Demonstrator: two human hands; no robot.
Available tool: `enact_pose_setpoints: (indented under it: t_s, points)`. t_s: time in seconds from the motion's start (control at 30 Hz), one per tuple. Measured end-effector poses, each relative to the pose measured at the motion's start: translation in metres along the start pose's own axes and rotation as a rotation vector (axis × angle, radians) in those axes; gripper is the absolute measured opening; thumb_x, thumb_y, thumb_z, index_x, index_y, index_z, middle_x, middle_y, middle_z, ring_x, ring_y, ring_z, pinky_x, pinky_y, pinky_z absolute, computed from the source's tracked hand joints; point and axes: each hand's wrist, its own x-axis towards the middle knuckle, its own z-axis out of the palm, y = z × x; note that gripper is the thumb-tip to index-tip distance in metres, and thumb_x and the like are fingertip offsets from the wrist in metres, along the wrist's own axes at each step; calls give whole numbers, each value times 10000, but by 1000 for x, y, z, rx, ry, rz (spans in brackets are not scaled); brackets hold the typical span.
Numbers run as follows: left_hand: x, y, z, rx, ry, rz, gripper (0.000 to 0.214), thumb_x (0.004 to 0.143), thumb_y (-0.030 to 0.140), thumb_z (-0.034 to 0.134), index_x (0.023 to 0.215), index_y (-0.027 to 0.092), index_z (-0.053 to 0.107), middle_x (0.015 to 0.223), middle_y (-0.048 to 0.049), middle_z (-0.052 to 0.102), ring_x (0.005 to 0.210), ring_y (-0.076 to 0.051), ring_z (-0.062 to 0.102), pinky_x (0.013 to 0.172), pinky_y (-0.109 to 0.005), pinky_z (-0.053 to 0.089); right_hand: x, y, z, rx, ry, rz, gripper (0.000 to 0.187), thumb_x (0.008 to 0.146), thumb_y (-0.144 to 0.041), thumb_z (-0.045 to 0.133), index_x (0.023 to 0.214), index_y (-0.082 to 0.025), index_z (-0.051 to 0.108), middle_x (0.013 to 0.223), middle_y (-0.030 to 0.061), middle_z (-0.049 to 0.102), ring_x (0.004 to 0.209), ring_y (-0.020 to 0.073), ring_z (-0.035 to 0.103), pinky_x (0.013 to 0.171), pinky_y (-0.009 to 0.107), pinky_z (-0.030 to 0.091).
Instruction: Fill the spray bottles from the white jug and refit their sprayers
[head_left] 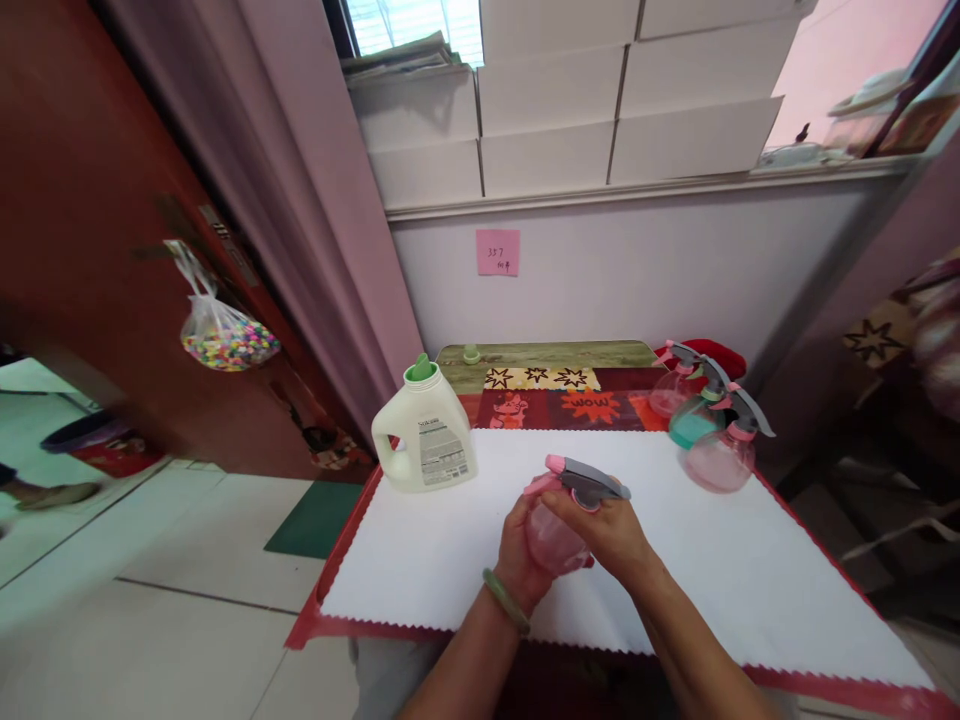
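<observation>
A pink spray bottle (553, 538) with a grey and pink trigger head (589, 481) stands on the white cloth (735, 570) near the table's front. My left hand (517, 562), with a green bangle on the wrist, wraps round the bottle's round body. My right hand (611, 530) grips the neck just below the trigger head. A white detergent jug (424, 432) with a green cap stands at the cloth's far left corner.
Three more spray bottles (709, 430), pink and teal, cluster at the far right of the table. A small green cap (471, 353) lies at the back. White boxes (570, 100) line the sill. A bag of coloured beads (225, 340) hangs on the left door.
</observation>
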Motion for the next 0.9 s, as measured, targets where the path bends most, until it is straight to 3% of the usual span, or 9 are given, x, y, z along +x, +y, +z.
enact_pose_setpoints:
  t_s: [0.13, 0.27, 0.33, 0.43, 0.6, 0.7, 0.8, 0.9]
  points:
    - [1, -2, 3, -62, 19, 63, 357, 899, 481, 723, 1046, 156, 748, 936, -94, 766, 761, -231, 726, 740, -357, 578, 5, 0, 1, -24, -19, 10, 376, 829, -462, 842, 1133, -240, 849, 1009, 98, 863, 996, 324, 810, 959, 497, 643]
    - [0, 1, 1, -119, 95, 35, 412, 931, 492, 682, 1121, 132, 747, 996, -123, 782, 834, -264, 747, 827, -418, 593, 10, 12, 3, -100, 110, 21, 331, 803, -462, 822, 1028, -219, 809, 1089, 104, 841, 1112, 338, 767, 1042, 508, 585]
    - [-1, 5, 1, -153, 135, 26, 424, 953, 479, 655, 1165, 123, 743, 1073, -143, 789, 925, -289, 757, 895, -452, 594, 9, 21, 3, -105, 121, 43, 472, 733, -449, 859, 1126, -216, 741, 1164, 100, 816, 1132, 327, 750, 1019, 476, 587]
    - [1, 12, 2, -165, 180, 93, 390, 958, 444, 656, 1171, 131, 749, 1108, -135, 790, 1004, -276, 752, 970, -422, 585, 4, 31, 1, -199, 31, 106, 768, 612, -372, 928, 1302, -234, 621, 1241, 83, 779, 1111, 302, 739, 962, 431, 589]
    - [10, 13, -5, -109, 248, 216, 345, 962, 411, 637, 1135, 142, 768, 1117, -132, 785, 1040, -268, 749, 1004, -394, 587, 0, 30, -5, -591, -60, 121, 822, 571, -342, 973, 1298, -246, 603, 1230, 99, 757, 1156, 360, 708, 965, 465, 544]
    - [13, 11, -9, -47, 262, 218, 319, 937, 403, 674, 1119, 161, 773, 1114, -127, 791, 1077, -281, 750, 1006, -396, 592, 1, 27, -5, -675, -79, 173, 928, 591, -367, 976, 1395, -244, 530, 1278, 130, 738, 1165, 390, 715, 956, 477, 535]
    - [14, 10, -8, 28, 271, 217, 313, 923, 433, 695, 1098, 187, 780, 1125, -123, 796, 1100, -297, 751, 979, -411, 610, -3, 28, -2, -666, -30, 224, 984, 596, -356, 962, 1441, -263, 466, 1306, 124, 730, 1134, 375, 737, 923, 449, 540]
    - [16, 7, -6, 125, 302, 195, 366, 937, 490, 673, 1086, 174, 783, 1103, -132, 797, 1069, -305, 756, 935, -430, 623, -8, 37, 1, -583, 92, 242, 848, 614, -345, 916, 1346, -269, 495, 1220, 77, 754, 1036, 324, 754, 863, 410, 547]
